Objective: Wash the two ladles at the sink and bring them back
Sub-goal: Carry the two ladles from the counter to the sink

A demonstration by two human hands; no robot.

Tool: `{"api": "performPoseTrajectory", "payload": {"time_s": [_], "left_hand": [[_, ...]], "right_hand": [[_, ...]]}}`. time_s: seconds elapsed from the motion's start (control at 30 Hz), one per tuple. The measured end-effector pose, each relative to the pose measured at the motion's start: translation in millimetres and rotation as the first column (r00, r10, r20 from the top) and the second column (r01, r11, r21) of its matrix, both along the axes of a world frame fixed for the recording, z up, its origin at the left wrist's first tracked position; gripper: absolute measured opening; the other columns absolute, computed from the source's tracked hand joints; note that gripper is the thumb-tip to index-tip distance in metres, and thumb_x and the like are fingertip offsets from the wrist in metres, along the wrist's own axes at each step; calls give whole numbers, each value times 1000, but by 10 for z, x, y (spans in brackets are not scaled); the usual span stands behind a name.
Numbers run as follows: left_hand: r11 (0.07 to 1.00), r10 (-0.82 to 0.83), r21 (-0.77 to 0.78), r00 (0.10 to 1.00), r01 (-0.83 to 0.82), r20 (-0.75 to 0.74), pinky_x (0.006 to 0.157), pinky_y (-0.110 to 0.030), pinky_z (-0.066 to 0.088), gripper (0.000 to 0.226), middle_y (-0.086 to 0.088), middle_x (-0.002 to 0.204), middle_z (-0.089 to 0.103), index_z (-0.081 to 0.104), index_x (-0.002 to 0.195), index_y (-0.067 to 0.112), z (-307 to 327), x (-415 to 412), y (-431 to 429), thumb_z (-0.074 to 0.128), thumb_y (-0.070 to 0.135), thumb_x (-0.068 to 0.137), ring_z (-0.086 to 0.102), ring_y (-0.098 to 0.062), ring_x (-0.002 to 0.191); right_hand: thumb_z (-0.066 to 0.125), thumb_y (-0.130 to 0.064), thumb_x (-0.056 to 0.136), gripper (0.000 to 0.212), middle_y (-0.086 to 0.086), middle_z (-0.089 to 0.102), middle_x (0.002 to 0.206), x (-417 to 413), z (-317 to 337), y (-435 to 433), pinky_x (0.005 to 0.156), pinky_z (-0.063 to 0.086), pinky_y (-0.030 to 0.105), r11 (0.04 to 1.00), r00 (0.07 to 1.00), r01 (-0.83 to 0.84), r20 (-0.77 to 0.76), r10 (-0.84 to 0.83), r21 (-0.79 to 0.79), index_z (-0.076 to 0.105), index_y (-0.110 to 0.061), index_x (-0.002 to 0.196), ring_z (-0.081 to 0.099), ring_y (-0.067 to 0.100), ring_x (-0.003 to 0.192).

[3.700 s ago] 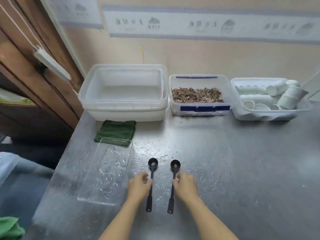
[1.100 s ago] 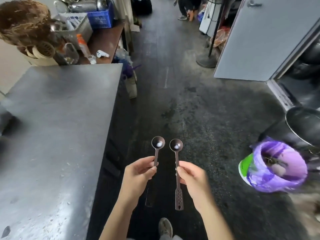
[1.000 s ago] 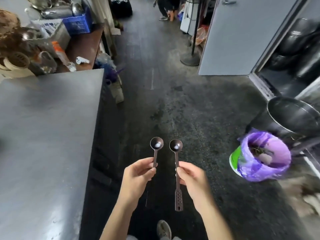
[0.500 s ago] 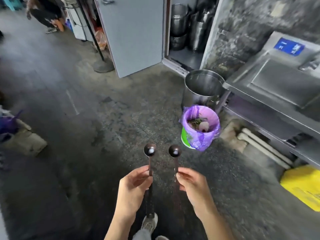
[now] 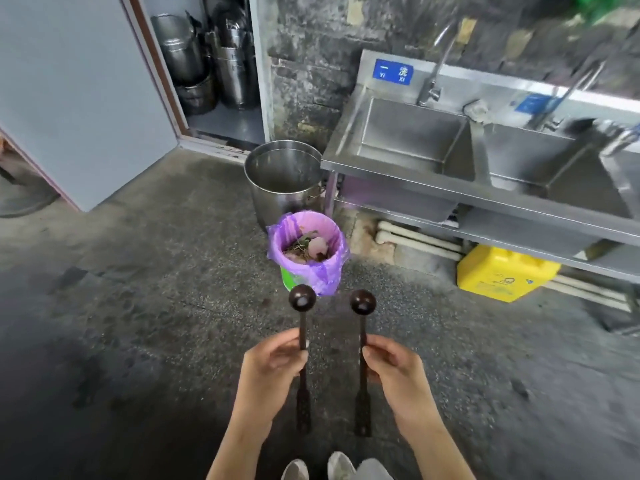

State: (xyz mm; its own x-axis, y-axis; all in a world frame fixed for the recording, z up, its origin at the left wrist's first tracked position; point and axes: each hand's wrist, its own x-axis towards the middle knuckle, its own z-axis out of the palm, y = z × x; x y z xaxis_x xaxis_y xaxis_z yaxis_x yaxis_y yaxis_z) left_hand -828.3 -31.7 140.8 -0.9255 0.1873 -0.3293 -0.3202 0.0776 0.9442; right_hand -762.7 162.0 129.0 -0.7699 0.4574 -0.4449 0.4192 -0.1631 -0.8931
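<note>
I hold two small dark ladles upright in front of me, bowls pointing away. My left hand point(image 5: 268, 370) pinches the stem of the left ladle point(image 5: 302, 301). My right hand point(image 5: 394, 370) pinches the stem of the right ladle point(image 5: 363, 303). Each bowl holds a small white spot. The steel double sink point(image 5: 408, 168) stands ahead at the upper right, with a tap point(image 5: 431, 88) over its left basin and a blue sign on the backsplash.
A bin lined with a purple bag point(image 5: 308, 252) stands on the floor just beyond the ladles. Behind it is a large steel pot point(image 5: 284, 178). A yellow canister point(image 5: 502, 275) lies under the sink. An open grey door point(image 5: 79, 98) and stacked pots point(image 5: 207, 64) are at the upper left.
I picked the ladles up from the wet steel table, turned right and walked across the floor. The sink has come into fuller view and closer. The ladles stay in my hands.
</note>
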Motion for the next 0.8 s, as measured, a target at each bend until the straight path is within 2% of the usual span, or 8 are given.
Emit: {"api": "performPoseTrajectory", "payload": {"time_s": [0.07,0.27,0.43,0.53,0.6,0.73,0.8], "left_hand": [[999,-51,14,998,50,27,61,-18,55,37,3,87,80,77,104,20,-21,-98,156,71,-9,82,74,-6,79],[987,-160,30,985,159,67,62,-18,55,36,4,89,79,77,103,25,-90,-354,754,72,-5,83,74,-7,80],[981,-190,46,978,186,86,62,-20,55,33,-3,89,79,76,104,18,-109,-589,1434,71,-7,83,72,-6,77],[979,-201,60,976,196,83,59,-18,54,29,-3,91,78,75,104,17,-79,-727,1880,72,-4,84,72,-7,79],[977,-206,67,975,201,86,62,-22,57,27,-3,91,78,74,104,16,-59,-821,2199,74,-2,84,73,-13,83],[972,-227,73,971,221,75,66,-27,58,25,-3,92,77,76,100,23,-2,-1005,2772,76,3,83,74,-22,88],[971,-231,81,970,226,69,66,-26,57,25,-3,91,77,77,96,27,33,-1069,3009,76,5,84,74,-22,88]], "right_hand": [[65,0,95,24,4,82,91,-17,1,118,66,57,20,999,999,47,-1,-47,-2,78,-20,98,74,14,82],[66,1,94,22,8,81,94,-120,-56,625,82,60,38,988,987,157,-28,-157,-7,79,-16,101,76,22,89],[64,5,94,25,6,81,87,-269,-36,1257,67,60,24,976,974,215,-63,-216,-23,79,-16,95,73,13,77],[63,7,94,25,3,80,81,-385,15,1681,63,59,21,972,968,230,-90,-233,-41,78,-13,95,72,9,71],[64,4,94,24,2,80,81,-460,49,1987,64,58,22,970,966,238,-95,-242,-47,79,-14,95,71,8,72],[66,-2,94,20,10,80,91,-630,87,2525,82,58,41,971,967,233,-96,-236,-48,79,-16,98,72,21,84],[66,-2,94,19,11,80,91,-720,102,2737,81,59,43,972,967,229,-102,-233,-54,78,-15,99,72,22,84]]}}
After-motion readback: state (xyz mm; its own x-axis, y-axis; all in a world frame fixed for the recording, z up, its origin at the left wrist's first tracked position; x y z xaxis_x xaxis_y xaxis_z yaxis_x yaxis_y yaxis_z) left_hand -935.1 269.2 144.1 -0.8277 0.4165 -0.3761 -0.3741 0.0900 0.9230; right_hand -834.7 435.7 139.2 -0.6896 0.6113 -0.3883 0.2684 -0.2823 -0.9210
